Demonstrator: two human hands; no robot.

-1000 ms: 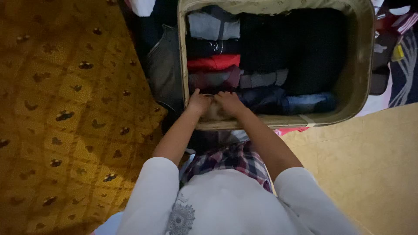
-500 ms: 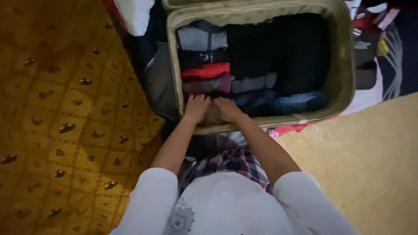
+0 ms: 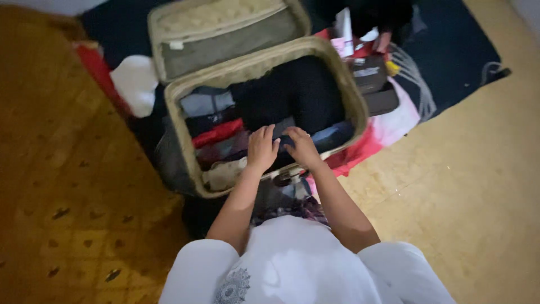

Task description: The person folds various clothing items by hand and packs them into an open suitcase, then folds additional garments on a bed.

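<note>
Only the head view here, looking straight down: an open suitcase (image 3: 264, 112) sits in the upper middle of the frame, lid flipped back toward the top so the whole main compartment is reachable. It's packed tight with folded clothes (image 3: 236, 141) in rows, a red piece at the left, dark stuff in the centre, something bluish at the right, probably stacked that way to use every bit of room. Both hands are at the near edge of the pile, side by side. The left hand (image 3: 262, 148) lies flat with fingers spread on the clothes, pressing rather than grabbing, so that grip is released. The right hand (image 3: 302, 147) has fingers curled down onto a dark garment (image 3: 284, 134) near the bag's front rim; can't tell whether it's actually clenched on the fabric or just resting. Loose odds and ends (image 3: 371, 79) are piled at the upper right beside the case, and a white bundle (image 3: 135, 84) sits at its left, on the floor (image 3: 478, 186).
</note>
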